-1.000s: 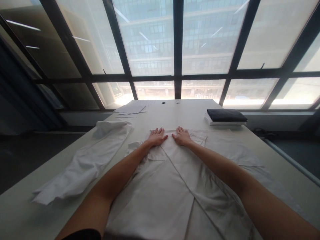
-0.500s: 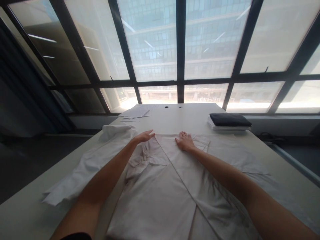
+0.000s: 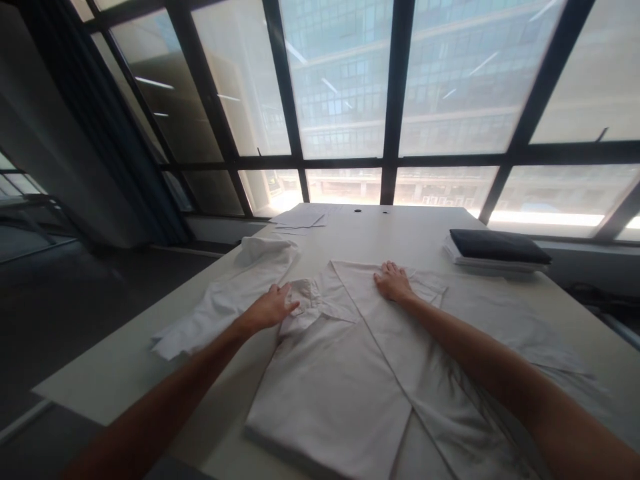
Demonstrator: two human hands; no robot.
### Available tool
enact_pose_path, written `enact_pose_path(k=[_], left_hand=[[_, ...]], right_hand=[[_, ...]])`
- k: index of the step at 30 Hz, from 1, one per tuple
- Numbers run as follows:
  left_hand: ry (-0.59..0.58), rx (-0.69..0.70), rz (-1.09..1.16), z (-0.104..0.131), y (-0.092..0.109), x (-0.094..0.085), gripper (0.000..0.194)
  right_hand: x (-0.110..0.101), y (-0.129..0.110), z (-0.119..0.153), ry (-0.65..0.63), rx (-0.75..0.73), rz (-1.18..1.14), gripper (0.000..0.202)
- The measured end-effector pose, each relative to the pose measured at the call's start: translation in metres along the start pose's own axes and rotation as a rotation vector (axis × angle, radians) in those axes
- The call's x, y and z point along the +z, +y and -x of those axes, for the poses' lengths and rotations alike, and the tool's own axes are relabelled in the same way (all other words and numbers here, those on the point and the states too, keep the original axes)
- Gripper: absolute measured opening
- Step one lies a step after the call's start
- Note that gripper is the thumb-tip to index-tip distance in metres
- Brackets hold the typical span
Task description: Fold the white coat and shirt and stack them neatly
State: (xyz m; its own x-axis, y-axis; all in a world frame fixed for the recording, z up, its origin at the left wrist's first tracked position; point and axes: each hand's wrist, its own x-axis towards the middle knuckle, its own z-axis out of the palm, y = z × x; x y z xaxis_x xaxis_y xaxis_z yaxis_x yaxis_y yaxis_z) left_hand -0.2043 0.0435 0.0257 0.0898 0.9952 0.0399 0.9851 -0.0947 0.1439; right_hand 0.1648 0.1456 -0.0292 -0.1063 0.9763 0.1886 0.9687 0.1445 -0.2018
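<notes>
A white garment, which looks like a shirt, lies on the table with its side panels folded across. A diagonal folded edge runs down its middle. At its upper left is a bunched, cuff-like part. My left hand is at that part's outer edge, thumb apart from the fingers; whether it touches the cloth is hard to make out. Pressed flat on the garment near its top edge is my right hand, fingers stretched forward.
Another crumpled white cloth lies left of the garment on the white table. Paper sheets are at the far left. A dark folded cloth tops a white stack at the right. Windows and a dark curtain stand beyond.
My left hand has left the garment's top edge and come back toward me to the bunched part. My right hand stays on the cloth. The view has turned left.
</notes>
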Motion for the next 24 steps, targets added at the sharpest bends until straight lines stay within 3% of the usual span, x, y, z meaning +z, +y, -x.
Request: enact_pose_path(k=[7, 10, 14, 19, 22, 24], left_hand=[[0.044, 0.231, 0.17, 0.031, 0.017, -0.009, 0.039], [0.021, 0.205, 0.13, 0.032, 0.02, -0.013, 0.039], [-0.02, 0.15, 0.121, 0.03, 0.008, -0.02, 0.045], [0.074, 0.1, 0.113, 0.027, -0.006, -0.026, 0.055], [0.216, 0.184, 0.194, 0.028, -0.001, -0.031, 0.054], [0.19, 0.283, 0.277, 0.031, 0.005, -0.035, 0.056]], right_hand=[[0.003, 0.005, -0.001, -0.012, -0.006, 0.005, 0.064], [0.001, 0.005, 0.0, -0.019, -0.022, 0.014, 0.063], [0.001, 0.005, 0.001, -0.018, -0.025, 0.003, 0.062], [0.002, 0.004, 0.003, 0.036, -0.028, 0.002, 0.056], [-0.009, -0.011, 0.0, 0.106, -0.183, 0.013, 0.049], [-0.023, -0.034, -0.005, 0.11, -0.392, -0.027, 0.047]])
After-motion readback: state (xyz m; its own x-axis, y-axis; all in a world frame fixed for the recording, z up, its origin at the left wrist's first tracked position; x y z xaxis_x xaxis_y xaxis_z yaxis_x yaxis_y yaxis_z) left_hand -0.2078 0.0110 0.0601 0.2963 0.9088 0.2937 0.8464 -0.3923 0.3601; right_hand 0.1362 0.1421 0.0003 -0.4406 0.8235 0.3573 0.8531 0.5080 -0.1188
